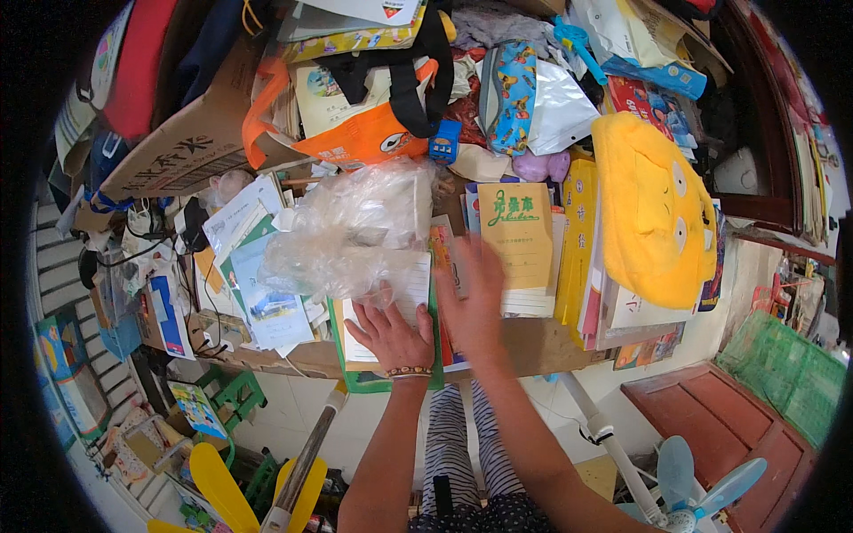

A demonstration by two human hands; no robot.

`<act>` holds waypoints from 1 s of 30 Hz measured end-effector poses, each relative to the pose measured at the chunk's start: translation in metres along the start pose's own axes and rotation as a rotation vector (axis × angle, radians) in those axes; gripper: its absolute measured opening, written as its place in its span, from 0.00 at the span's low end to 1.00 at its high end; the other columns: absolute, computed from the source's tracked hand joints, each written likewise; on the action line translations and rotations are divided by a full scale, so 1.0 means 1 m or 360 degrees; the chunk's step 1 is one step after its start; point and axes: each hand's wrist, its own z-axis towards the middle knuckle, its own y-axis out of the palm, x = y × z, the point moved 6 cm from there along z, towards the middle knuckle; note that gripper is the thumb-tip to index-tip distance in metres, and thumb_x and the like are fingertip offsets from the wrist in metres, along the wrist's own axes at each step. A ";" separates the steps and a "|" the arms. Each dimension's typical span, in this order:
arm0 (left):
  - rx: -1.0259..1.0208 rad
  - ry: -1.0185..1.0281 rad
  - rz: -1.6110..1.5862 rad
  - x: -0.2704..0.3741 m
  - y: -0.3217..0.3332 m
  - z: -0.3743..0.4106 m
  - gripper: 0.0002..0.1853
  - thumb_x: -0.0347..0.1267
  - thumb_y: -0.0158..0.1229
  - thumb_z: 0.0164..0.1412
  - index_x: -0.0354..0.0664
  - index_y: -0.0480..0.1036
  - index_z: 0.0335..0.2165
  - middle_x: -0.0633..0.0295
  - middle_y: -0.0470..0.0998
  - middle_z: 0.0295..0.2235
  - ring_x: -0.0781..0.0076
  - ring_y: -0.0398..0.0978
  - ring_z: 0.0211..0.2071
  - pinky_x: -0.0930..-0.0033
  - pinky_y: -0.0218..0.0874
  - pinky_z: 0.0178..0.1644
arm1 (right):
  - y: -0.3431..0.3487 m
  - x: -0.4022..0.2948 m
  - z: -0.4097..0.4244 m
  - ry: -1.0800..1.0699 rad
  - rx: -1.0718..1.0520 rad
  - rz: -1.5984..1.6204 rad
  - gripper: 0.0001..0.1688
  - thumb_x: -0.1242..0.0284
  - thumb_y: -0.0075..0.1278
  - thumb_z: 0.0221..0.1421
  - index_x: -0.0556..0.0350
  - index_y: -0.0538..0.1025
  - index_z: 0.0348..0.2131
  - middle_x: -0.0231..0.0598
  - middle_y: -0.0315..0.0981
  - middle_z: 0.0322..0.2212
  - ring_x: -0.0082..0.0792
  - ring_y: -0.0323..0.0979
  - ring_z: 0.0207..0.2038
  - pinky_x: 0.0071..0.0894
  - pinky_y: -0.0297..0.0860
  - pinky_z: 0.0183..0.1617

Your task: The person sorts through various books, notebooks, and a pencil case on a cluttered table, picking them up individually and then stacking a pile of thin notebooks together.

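Observation:
My left hand (393, 333) lies palm down with spread fingers on lined paper (357, 333); a beaded bracelet circles its wrist. Beneath the paper is a green folder or cover (373, 381) at the table's front edge. Crumpled clear plastic (333, 233) covers the upper part of the paper and reaches my left fingertips. My right hand (476, 286) is blurred, thumb apart from the fingers, with nothing seen in it. It is over a narrow pile of books (442, 243), left of a tan exercise book (514, 246); whether it touches them I cannot tell.
Yellow books (577, 240) and a yellow plush pouch (650, 210) stand at the right. Behind are an orange bag (373, 136) and a blue patterned pencil case (513, 96). Loose papers (270, 286) and cables (193, 313) lie left. Fans with yellow blades (216, 486) and blue blades (676, 406) stand below.

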 end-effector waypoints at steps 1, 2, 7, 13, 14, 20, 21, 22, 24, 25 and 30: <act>0.0043 -0.0024 -0.0143 0.005 -0.010 0.003 0.34 0.47 0.48 0.50 0.42 0.56 0.53 0.50 0.57 0.50 0.48 0.47 0.56 0.38 0.30 0.57 | -0.011 0.031 -0.007 0.0100 0.0039 -0.0233 0.32 0.68 0.55 0.42 0.61 0.64 0.47 0.55 0.53 0.51 0.55 0.52 0.53 0.46 0.52 0.54; -0.0021 -0.0035 -0.0176 0.010 -0.014 0.005 0.31 0.46 0.45 0.53 0.40 0.56 0.52 0.47 0.54 0.53 0.46 0.45 0.57 0.42 0.29 0.58 | -0.019 0.060 -0.014 0.0181 0.0004 -0.0411 0.37 0.65 0.56 0.41 0.60 0.61 0.50 0.58 0.50 0.52 0.57 0.49 0.54 0.52 0.50 0.54; -0.0023 -0.0046 -0.0191 0.010 -0.013 0.006 0.31 0.45 0.46 0.53 0.40 0.56 0.52 0.47 0.54 0.53 0.47 0.46 0.57 0.42 0.29 0.58 | 0.005 0.095 -0.028 0.0414 -0.0288 -0.1048 0.51 0.59 0.59 0.36 0.59 0.53 0.54 0.61 0.41 0.54 0.58 0.42 0.57 0.65 0.46 0.51; 0.0010 -0.0052 -0.0217 0.005 -0.013 0.006 0.31 0.44 0.47 0.52 0.40 0.57 0.52 0.46 0.54 0.53 0.46 0.45 0.57 0.42 0.29 0.58 | 0.007 0.095 -0.030 0.0353 -0.0281 -0.1067 0.52 0.60 0.60 0.34 0.61 0.53 0.53 0.62 0.40 0.54 0.58 0.41 0.57 0.63 0.46 0.52; 0.0016 -0.0054 -0.0242 0.005 -0.013 0.006 0.31 0.44 0.47 0.52 0.40 0.57 0.52 0.46 0.54 0.53 0.46 0.45 0.57 0.42 0.29 0.58 | 0.006 0.095 -0.028 0.0347 -0.0280 -0.1050 0.52 0.61 0.60 0.33 0.61 0.53 0.53 0.62 0.40 0.54 0.58 0.41 0.56 0.63 0.46 0.52; 0.0059 -0.0047 -0.0219 0.004 -0.011 0.005 0.31 0.46 0.48 0.51 0.42 0.58 0.52 0.48 0.57 0.49 0.46 0.48 0.56 0.39 0.30 0.57 | 0.008 0.096 -0.025 0.0404 -0.0298 -0.1009 0.49 0.65 0.59 0.33 0.60 0.54 0.53 0.61 0.42 0.54 0.58 0.42 0.56 0.60 0.47 0.52; 0.0058 -0.0042 -0.0221 0.004 -0.012 0.005 0.32 0.46 0.48 0.51 0.42 0.58 0.52 0.48 0.57 0.49 0.46 0.48 0.56 0.39 0.31 0.57 | 0.006 0.096 -0.025 0.0409 -0.0306 -0.1022 0.48 0.65 0.59 0.33 0.60 0.54 0.52 0.61 0.42 0.54 0.59 0.42 0.56 0.59 0.47 0.53; 0.0057 -0.0038 -0.0224 0.005 -0.013 0.005 0.32 0.46 0.48 0.51 0.42 0.58 0.52 0.48 0.57 0.49 0.46 0.48 0.56 0.39 0.31 0.57 | 0.004 0.095 -0.025 0.0353 -0.0262 -0.0930 0.47 0.67 0.58 0.34 0.60 0.54 0.52 0.61 0.44 0.53 0.58 0.44 0.55 0.57 0.48 0.53; 0.0040 -0.0039 -0.0243 0.006 -0.014 0.005 0.31 0.45 0.48 0.51 0.41 0.58 0.51 0.48 0.57 0.50 0.46 0.47 0.56 0.39 0.30 0.57 | -0.002 0.093 -0.026 0.0239 -0.0188 -0.0751 0.44 0.70 0.56 0.36 0.61 0.55 0.52 0.61 0.48 0.52 0.57 0.48 0.54 0.52 0.49 0.55; 0.0024 -0.0044 -0.0258 0.004 -0.014 0.006 0.31 0.45 0.48 0.51 0.40 0.58 0.51 0.47 0.56 0.50 0.46 0.47 0.56 0.40 0.30 0.57 | -0.008 0.094 -0.027 0.0237 -0.0163 -0.0608 0.42 0.72 0.54 0.38 0.62 0.54 0.52 0.60 0.50 0.51 0.57 0.50 0.53 0.49 0.50 0.55; 0.0060 -0.0073 -0.0271 -0.006 -0.008 0.004 0.33 0.46 0.50 0.49 0.44 0.58 0.52 0.49 0.58 0.49 0.47 0.49 0.56 0.39 0.31 0.57 | -0.063 0.083 -0.028 0.0301 -0.0121 -0.0117 0.37 0.84 0.40 0.43 0.62 0.51 0.54 0.58 0.55 0.50 0.55 0.55 0.52 0.39 0.54 0.55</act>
